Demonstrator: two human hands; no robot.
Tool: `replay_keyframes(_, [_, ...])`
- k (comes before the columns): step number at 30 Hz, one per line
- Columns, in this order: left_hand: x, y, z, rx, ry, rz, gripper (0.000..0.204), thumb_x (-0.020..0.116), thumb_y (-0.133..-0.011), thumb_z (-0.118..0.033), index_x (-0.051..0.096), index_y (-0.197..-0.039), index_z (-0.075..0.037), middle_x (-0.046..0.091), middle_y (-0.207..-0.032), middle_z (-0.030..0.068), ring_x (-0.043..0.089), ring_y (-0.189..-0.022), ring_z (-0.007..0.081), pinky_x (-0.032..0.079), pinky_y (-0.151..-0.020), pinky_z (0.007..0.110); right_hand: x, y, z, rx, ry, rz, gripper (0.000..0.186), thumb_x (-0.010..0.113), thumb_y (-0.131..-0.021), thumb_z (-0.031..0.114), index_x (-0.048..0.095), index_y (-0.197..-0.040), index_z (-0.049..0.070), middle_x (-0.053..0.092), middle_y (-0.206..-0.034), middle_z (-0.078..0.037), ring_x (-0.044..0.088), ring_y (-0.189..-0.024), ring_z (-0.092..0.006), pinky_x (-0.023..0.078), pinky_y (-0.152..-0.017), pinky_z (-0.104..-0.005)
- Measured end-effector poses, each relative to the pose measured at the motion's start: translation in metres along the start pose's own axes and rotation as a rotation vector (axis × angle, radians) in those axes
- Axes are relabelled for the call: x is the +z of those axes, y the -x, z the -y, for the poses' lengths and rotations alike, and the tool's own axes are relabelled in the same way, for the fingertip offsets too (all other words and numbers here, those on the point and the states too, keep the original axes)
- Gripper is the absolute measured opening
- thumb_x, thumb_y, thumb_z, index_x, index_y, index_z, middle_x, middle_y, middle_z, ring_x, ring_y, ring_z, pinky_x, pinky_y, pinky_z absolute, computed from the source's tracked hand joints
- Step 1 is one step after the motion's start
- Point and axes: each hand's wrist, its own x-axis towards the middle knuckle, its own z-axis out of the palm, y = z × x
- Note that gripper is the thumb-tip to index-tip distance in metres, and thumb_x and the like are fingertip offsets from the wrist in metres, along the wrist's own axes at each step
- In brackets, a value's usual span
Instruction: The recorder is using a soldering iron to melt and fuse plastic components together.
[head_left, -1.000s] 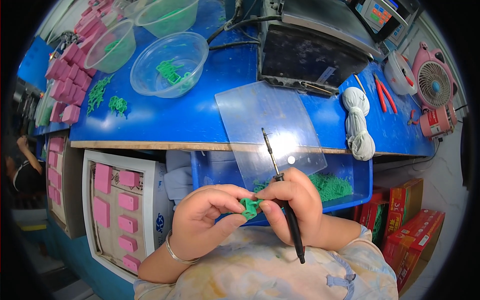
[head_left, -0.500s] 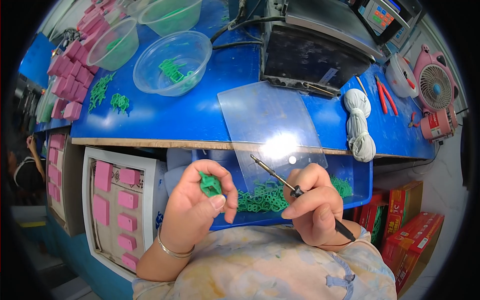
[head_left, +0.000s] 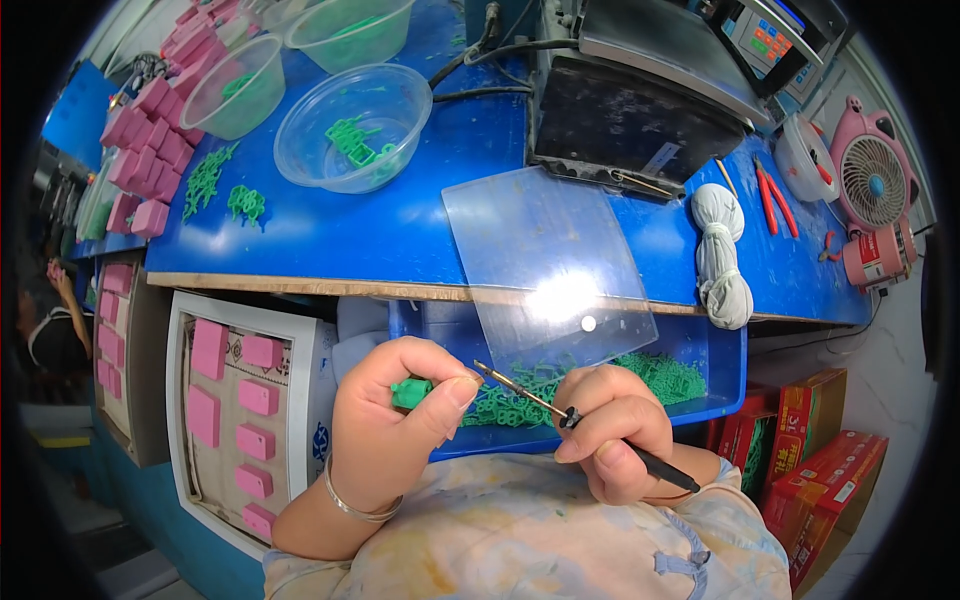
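Observation:
My left hand (head_left: 395, 440) holds a small green plastic piece (head_left: 410, 393) between thumb and curled fingers. My right hand (head_left: 615, 430) grips a pen-like tool with a black handle (head_left: 668, 476) and a slim metal shaft, slanting leftward so the tip is close beside my left thumb; I cannot tell if they touch. Beneath both hands lies a blue tray (head_left: 730, 360) holding a mass of green pieces (head_left: 660, 380). A clear sheet (head_left: 520, 220) overhangs the wooden table edge above the tray.
The blue table (head_left: 220, 255) carries clear bowls (head_left: 300, 150), stacked pink blocks (head_left: 150, 140), a black machine (head_left: 630, 120), white cord (head_left: 718, 255), red pliers (head_left: 775, 200) and a pink fan (head_left: 873, 175). Pink-block frames (head_left: 180, 390), red boxes (head_left: 830, 490) and another person (head_left: 55, 335) flank me.
The tool has swung from fairly upright to slanting left, its tip now by my left thumb. My left hand turned and closed further around the green piece. My right hand moved down slightly.

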Motion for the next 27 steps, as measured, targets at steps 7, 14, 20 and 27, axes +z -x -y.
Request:
replay_keyframes(7, [0.001, 0.000, -0.001, 0.001, -0.123, -0.057, 0.009, 0.056, -0.081, -0.003, 0.048, -0.077, -0.001, 0.048, -0.062, 0.0057, 0.040, -0.047, 0.0092, 0.033, -0.042, 0.022, 0.000, 0.001, 0.004, -0.021, 0.012, -0.187, 0.021, 0.042, -0.087, 0.015, 0.054, -0.082, -0.001, 0.047, -0.075, -0.011, 0.043, -0.057, -0.0160, 0.036, -0.052, -0.0292])
replay_keyframes(14, [-0.009, 0.003, 0.001, -0.178, 0.046, 0.056, 0.024, 0.057, -0.081, -0.004, 0.050, -0.104, 0.001, 0.054, -0.082, 0.0042, 0.047, -0.063, 0.0061, 0.038, -0.053, 0.019, -0.002, -0.002, 0.005, 0.031, -0.110, -0.242, 0.021, 0.041, -0.088, 0.017, 0.051, -0.082, 0.000, 0.047, -0.076, -0.011, 0.043, -0.057, -0.0149, 0.035, -0.051, -0.0270])
replay_keyframes(20, [-0.005, 0.001, -0.003, -0.331, 0.493, 0.193, 0.049, 0.052, -0.083, -0.008, 0.032, -0.125, 0.005, 0.048, -0.111, 0.0212, 0.055, -0.094, 0.0327, 0.051, -0.070, 0.035, 0.001, -0.004, 0.008, 0.110, -0.256, -0.327, 0.022, 0.040, -0.089, 0.018, 0.050, -0.082, -0.001, 0.046, -0.075, -0.011, 0.042, -0.060, -0.0147, 0.035, -0.053, -0.0262])
replay_keyframes(27, [0.004, 0.003, -0.011, -0.358, 0.272, 0.130, 0.040, 0.052, -0.084, -0.005, 0.037, -0.120, 0.004, 0.052, -0.106, 0.0229, 0.057, -0.096, 0.0376, 0.053, -0.076, 0.040, -0.001, -0.002, 0.007, 0.045, -0.175, -0.270, 0.022, 0.042, -0.089, 0.018, 0.051, -0.087, -0.002, 0.047, -0.076, -0.011, 0.043, -0.058, -0.0137, 0.035, -0.052, -0.0261])
